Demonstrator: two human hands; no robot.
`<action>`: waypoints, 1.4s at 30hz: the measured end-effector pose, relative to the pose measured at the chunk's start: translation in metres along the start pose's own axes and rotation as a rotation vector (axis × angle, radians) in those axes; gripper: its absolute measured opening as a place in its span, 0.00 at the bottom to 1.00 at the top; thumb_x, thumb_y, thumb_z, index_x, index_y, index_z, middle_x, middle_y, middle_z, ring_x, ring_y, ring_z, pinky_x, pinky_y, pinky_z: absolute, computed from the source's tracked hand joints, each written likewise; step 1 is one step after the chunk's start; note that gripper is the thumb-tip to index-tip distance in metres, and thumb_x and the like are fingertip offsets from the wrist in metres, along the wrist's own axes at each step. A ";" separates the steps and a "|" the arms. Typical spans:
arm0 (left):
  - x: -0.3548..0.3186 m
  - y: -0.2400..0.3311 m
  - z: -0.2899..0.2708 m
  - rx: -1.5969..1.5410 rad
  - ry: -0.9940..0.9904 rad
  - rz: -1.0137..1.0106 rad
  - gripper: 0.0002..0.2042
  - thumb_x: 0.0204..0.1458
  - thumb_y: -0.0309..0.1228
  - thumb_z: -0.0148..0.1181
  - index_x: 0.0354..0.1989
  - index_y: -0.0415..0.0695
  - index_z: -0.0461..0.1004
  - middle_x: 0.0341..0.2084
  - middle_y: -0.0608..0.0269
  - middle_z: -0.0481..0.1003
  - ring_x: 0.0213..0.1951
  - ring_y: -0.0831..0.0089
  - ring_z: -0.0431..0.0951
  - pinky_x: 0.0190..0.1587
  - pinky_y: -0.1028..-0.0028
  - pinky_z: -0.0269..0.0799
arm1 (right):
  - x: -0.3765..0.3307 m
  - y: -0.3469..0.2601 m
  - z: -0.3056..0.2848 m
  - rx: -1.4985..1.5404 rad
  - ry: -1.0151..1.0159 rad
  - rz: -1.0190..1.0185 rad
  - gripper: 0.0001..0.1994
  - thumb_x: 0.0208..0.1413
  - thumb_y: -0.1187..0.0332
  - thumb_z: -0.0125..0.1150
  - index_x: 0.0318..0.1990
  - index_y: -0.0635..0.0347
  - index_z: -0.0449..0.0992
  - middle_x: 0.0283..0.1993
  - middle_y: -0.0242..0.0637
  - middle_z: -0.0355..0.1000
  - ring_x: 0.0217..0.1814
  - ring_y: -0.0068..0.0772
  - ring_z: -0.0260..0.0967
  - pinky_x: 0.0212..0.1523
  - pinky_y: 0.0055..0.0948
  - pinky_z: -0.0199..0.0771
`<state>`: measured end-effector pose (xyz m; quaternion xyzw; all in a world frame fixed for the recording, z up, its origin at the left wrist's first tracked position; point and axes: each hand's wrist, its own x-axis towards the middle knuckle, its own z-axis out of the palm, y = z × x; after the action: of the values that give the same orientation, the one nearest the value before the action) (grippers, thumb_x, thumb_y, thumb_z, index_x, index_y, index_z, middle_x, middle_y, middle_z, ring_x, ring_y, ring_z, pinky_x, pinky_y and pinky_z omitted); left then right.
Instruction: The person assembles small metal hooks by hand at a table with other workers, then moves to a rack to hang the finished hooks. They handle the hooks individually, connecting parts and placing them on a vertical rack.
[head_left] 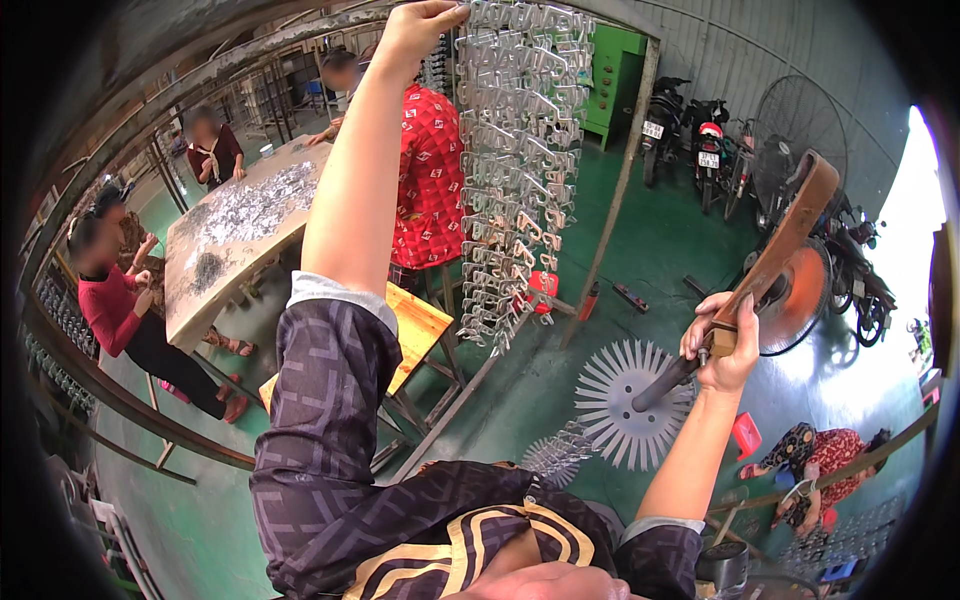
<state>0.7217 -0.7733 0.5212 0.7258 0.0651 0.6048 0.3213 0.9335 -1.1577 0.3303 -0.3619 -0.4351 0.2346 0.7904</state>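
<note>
My left hand (420,30) is raised high at the top of a hanging rack (515,170) loaded with several small silvery metal parts, its fingers touching the top row. My right hand (722,345) grips a brown wooden bar (780,245) that slants up to the right. A dark metal rod (665,385) runs down from that hand to a round, spiked metal disc (625,405). My dark patterned sleeves fill the lower middle.
A worktable (195,290) heaped with metal parts stands at left, with people around it. A wooden stool (420,325) is below the rack. Motorbikes (690,140) and a standing fan (790,140) are at the back right. A person (820,460) crouches at lower right on the green floor.
</note>
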 end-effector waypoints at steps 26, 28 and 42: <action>0.025 -0.031 -0.035 -0.008 0.143 0.145 0.10 0.43 0.24 0.62 0.36 0.38 0.77 0.31 0.64 0.78 0.34 0.77 0.75 0.39 0.75 0.69 | 0.002 0.001 0.003 0.011 -0.006 0.002 0.26 0.60 0.50 0.39 0.28 0.69 0.69 0.12 0.39 0.62 0.08 0.27 0.58 0.10 0.24 0.60; 0.026 -0.030 -0.037 -0.006 0.127 0.114 0.12 0.43 0.24 0.62 0.39 0.38 0.76 0.33 0.64 0.77 0.36 0.76 0.74 0.40 0.74 0.69 | 0.003 0.001 0.005 0.009 -0.013 0.010 0.26 0.60 0.50 0.39 0.28 0.69 0.69 0.12 0.39 0.62 0.08 0.27 0.58 0.10 0.24 0.60; -0.001 -0.038 -0.027 0.340 0.111 -0.178 0.21 0.45 0.40 0.66 0.43 0.38 0.76 0.35 0.62 0.77 0.37 0.77 0.75 0.42 0.77 0.68 | 0.000 -0.002 0.009 -0.013 0.009 0.012 0.26 0.60 0.50 0.40 0.28 0.70 0.69 0.11 0.39 0.62 0.08 0.28 0.58 0.10 0.23 0.60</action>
<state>0.7077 -0.7337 0.5009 0.7265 0.2477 0.5933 0.2424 0.9263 -1.1557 0.3355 -0.3707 -0.4310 0.2351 0.7884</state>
